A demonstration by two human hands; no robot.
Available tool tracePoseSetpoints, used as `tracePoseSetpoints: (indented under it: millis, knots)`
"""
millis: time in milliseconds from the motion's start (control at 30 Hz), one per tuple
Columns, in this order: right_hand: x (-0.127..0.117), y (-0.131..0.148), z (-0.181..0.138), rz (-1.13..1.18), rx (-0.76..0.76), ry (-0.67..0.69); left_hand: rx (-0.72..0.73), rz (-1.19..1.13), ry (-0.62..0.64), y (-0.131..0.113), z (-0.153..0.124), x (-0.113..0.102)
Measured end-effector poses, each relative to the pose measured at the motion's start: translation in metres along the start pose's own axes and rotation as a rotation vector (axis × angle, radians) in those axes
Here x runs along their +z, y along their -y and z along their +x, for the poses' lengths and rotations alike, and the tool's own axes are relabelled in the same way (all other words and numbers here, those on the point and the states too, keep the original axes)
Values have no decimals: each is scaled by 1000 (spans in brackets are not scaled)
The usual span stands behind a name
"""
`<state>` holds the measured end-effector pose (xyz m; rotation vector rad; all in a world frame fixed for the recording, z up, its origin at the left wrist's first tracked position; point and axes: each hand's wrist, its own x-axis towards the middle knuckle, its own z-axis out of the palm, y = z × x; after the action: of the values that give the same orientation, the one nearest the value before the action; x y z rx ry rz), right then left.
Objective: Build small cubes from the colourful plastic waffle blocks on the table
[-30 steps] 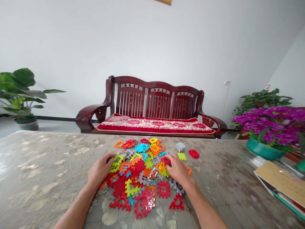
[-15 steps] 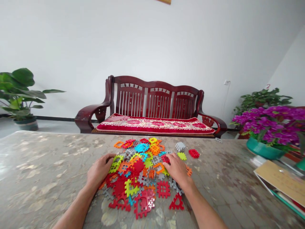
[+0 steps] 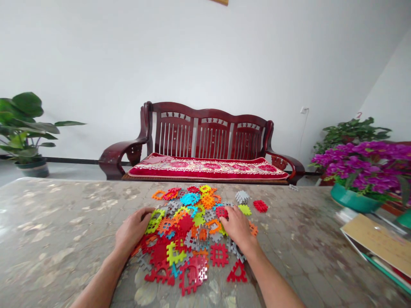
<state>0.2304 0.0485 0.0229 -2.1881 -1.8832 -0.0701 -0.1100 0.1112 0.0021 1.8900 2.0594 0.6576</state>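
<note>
We have our left hand [image 3: 135, 229] curved at the left edge of a pile of toothed plastic pieces [image 3: 186, 224] spread over the middle of the counter [image 3: 80, 248]. Its fingertips meet a yellow-green piece [image 3: 150, 227]; we cannot tell whether they grip it. Our right hand [image 3: 237, 226] bends in over the pile's right side, thumb and forefinger at a small red piece [image 3: 221, 212], and again we cannot tell whether it is pinched. A blue piece [image 3: 190, 199] lies toward the far end of the pile, between our hands. Near us, to the right, we see a red square piece [image 3: 219, 255] and a red triangular piece [image 3: 231, 278]. Beyond our right hand, a grey piece [image 3: 242, 196] and a red toothed piece [image 3: 260, 206] lie apart from the pile.
</note>
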Motion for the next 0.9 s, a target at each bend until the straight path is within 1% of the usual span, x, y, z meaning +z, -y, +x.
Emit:
tracePoseSetpoints:
  millis: [333, 500, 700, 900]
  knots:
    - [1, 4, 2, -21, 43, -20, -2, 0, -10, -2, -1, -2]
    - [2, 5, 3, -47, 38, -29, -2, 3, 0, 0, 1, 0]
    - [7, 0, 5, -9, 30, -57, 2, -9, -31, 1, 1, 2]
    - [10, -3, 4, 22, 3, -70, 5, -16, -3, 3, 2, 2]
